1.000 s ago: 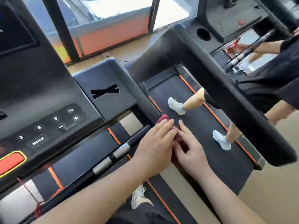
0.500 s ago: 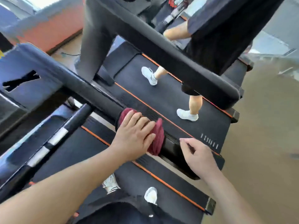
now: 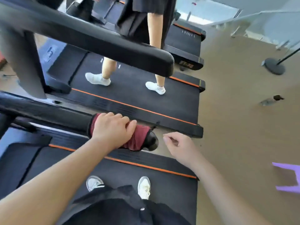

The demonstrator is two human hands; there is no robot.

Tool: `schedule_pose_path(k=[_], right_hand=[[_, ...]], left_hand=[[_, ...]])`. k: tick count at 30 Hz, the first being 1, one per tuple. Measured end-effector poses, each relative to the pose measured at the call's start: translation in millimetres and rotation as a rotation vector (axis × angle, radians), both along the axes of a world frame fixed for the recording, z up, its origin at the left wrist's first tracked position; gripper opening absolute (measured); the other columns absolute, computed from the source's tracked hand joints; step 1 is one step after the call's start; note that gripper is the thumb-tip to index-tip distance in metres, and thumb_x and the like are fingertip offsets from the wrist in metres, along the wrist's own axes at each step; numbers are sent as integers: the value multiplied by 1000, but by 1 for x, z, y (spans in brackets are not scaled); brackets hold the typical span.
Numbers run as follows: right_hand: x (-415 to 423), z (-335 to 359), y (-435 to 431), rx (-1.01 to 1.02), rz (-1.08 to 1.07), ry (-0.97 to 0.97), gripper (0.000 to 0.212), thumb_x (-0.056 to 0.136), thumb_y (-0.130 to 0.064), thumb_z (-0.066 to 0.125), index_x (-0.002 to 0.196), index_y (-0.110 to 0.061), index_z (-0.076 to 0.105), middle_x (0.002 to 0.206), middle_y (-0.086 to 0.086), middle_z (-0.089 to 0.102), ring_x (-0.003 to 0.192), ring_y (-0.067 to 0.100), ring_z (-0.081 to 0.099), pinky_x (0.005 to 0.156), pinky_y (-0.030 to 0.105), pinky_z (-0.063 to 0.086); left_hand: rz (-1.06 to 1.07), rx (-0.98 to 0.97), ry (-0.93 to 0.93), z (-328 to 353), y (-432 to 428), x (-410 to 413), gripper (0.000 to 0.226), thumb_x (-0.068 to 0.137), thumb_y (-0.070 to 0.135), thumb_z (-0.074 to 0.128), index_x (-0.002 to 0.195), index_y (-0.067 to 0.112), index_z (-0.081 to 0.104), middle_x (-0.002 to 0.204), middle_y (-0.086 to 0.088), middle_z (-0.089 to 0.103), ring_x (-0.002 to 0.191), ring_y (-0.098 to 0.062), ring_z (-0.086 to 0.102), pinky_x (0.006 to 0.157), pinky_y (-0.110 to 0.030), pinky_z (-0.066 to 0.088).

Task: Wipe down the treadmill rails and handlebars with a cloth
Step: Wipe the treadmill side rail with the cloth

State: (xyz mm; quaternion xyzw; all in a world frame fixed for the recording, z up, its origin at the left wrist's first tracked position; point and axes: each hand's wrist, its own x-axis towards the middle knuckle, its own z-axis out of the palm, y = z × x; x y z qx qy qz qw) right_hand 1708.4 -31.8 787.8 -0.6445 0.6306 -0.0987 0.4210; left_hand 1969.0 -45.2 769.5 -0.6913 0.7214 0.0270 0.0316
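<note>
A dark red cloth (image 3: pixel 138 137) is wrapped over the black right handrail (image 3: pixel 48 114) of my treadmill, close to the rail's rounded end (image 3: pixel 151 142). My left hand (image 3: pixel 112 129) lies on top of the cloth with its fingers curled over it and the rail. My right hand (image 3: pixel 177 145) hovers just beyond the rail's end, off the rail, fingers loosely curled and holding nothing. My feet stand on the black belt (image 3: pixel 113 172) below.
Another person (image 3: pixel 142 18) in dark clothes and white shoes walks on the neighbouring treadmill (image 3: pixel 138 95), whose thick handrail (image 3: pixel 97 41) runs above mine. Tan floor lies to the right, with a round black stand base (image 3: pixel 274 67) and a purple object (image 3: pixel 289 179).
My left hand has slid the cloth along the rail to its end. My right hand has come off the rail and now hangs free beside it. The view has swung right.
</note>
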Motion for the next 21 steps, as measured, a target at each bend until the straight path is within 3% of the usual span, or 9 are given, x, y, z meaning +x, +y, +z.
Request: schedule_pose_path(k=[3,6,8,10,12,14,16,18,21], right_hand=[[-15,0,9,43,-47,-22,22,100,-32,55,110,-25,74,105,-18,72,90,-6,62,83,5,42],[-26,-5,13,81,-133,-66,26,101,-28,50,110,-22,74,101,-11,74,92,4,66,88,21,50],[-36,-8,16,102,-163,-51,29,101,-28,48,118,-22,71,109,-8,73,98,7,65,90,23,48],[-42,-11,17,116,-194,-58,31,101,-29,49,122,-21,70,112,-9,72,101,7,65,93,23,47],[-43,-13,21,124,-229,-98,28,100,-30,51,119,-23,71,109,-11,72,101,8,67,98,29,51],[-39,-14,23,131,-251,-150,21,99,-30,52,107,-32,71,105,-11,73,100,11,68,98,39,54],[-34,-14,24,132,-273,-207,18,100,-31,50,100,-38,67,104,-10,73,100,13,69,97,42,55],[-32,-10,24,129,-307,-245,18,101,-35,47,104,-41,63,108,-12,71,104,10,67,100,41,53],[-30,-10,24,166,-314,-284,27,98,-49,44,115,-42,63,121,-17,66,116,5,61,107,40,48]], left_hand=[[-10,-5,23,-7,8,-64,44,95,43,39,73,17,68,77,-9,68,74,-36,61,73,-43,40],[-368,75,-65,-19,20,-109,22,87,37,59,82,19,71,85,-4,66,80,-32,58,72,-40,41],[-486,119,-124,-15,11,-103,27,92,44,53,97,25,71,97,2,66,91,-29,60,74,-38,43],[-410,161,-59,-7,-2,-80,43,93,64,39,101,31,67,101,6,65,99,-24,61,77,-38,44],[-224,181,8,-2,-5,-64,54,88,76,30,92,34,63,92,9,65,94,-22,61,76,-37,43],[-103,60,-1,-2,7,-75,49,92,68,33,83,30,61,87,3,65,88,-28,59,79,-41,42],[-109,34,-91,-3,23,-104,34,95,50,42,90,24,63,94,-2,62,91,-30,54,87,-44,39],[-309,103,-162,-14,31,-124,27,93,44,50,105,22,62,107,-2,58,102,-30,49,96,-43,33],[-544,153,-140,-21,22,-117,26,88,41,60,108,27,67,107,3,62,104,-27,52,93,-40,32]])
